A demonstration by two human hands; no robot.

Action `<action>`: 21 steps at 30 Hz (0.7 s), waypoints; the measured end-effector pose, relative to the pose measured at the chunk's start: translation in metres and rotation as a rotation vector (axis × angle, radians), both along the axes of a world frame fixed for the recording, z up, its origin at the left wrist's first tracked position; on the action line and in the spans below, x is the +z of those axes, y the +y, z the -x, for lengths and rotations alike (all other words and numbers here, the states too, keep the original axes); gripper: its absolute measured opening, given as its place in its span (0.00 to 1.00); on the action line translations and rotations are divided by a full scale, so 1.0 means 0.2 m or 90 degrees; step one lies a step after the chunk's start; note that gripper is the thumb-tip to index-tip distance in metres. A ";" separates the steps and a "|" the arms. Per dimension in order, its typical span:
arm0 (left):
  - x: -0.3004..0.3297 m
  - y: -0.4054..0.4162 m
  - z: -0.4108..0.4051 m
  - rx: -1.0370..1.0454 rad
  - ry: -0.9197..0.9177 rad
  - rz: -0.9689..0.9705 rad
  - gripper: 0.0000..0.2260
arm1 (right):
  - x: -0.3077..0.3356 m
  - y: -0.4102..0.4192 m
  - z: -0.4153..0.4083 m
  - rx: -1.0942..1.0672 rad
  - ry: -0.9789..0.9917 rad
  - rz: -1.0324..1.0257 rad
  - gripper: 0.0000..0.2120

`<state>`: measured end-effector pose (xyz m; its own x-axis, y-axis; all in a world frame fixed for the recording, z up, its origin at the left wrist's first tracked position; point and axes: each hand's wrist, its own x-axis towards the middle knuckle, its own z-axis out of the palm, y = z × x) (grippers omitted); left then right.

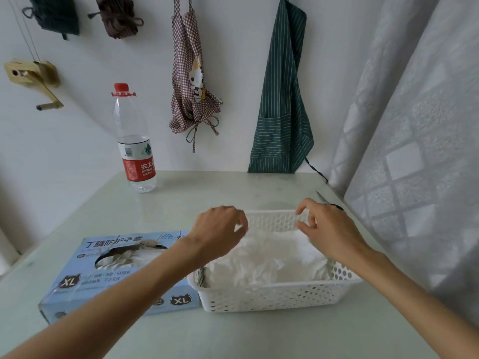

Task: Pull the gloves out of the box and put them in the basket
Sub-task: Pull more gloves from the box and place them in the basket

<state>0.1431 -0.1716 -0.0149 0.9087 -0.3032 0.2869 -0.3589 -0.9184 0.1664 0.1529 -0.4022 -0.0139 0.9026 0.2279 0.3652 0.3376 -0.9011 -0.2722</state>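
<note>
A clear water bottle (134, 141) with a red cap is stood upright on the table (181, 198). A checked apron (190, 81) and a green striped apron (282, 99) are hung on the wall, and a curtain (414, 125) is seen at the right.

Gloves (267, 260) in basket (272, 296), box (114, 270) left.

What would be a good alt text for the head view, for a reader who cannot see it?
A person's left hand and right hand hover over a white basket filled with white gloves. The blue glove box lies to its left with gloves showing in its opening. A water bottle stands behind on the table.
</note>
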 end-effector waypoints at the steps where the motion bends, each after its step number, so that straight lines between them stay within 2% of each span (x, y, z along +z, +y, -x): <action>1: 0.00 -0.01 0.01 -0.033 0.067 -0.033 0.17 | 0.03 0.02 0.01 0.055 0.078 -0.077 0.07; 2: -0.01 -0.01 0.04 -0.062 0.152 -0.101 0.23 | 0.04 0.04 0.03 0.122 0.175 -0.124 0.06; 4: -0.02 -0.01 0.04 -0.094 0.264 -0.240 0.32 | 0.04 0.09 0.05 0.257 0.347 -0.110 0.06; 6: -0.05 0.00 0.02 -0.084 0.299 -0.304 0.36 | 0.04 0.11 0.04 0.316 0.457 -0.060 0.09; 9: -0.08 0.02 0.02 -0.064 0.306 -0.340 0.39 | 0.04 0.08 0.02 0.332 0.546 -0.021 0.17; 13: -0.07 0.05 0.00 -0.064 0.340 -0.308 0.41 | 0.02 0.08 0.03 0.328 0.479 0.025 0.22; 17: -0.06 0.05 -0.01 -0.077 0.336 -0.283 0.42 | -0.04 0.15 0.04 0.335 0.343 0.032 0.12; 21: -0.01 0.06 -0.01 -0.100 0.316 -0.231 0.45 | -0.05 0.19 0.02 0.308 0.275 -0.068 0.08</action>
<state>0.1443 -0.1596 -0.0173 0.8437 -0.4433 -0.3028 -0.4546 -0.8900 0.0360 0.1485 -0.3639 -0.0240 0.7777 0.6276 0.0360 0.5383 -0.6352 -0.5539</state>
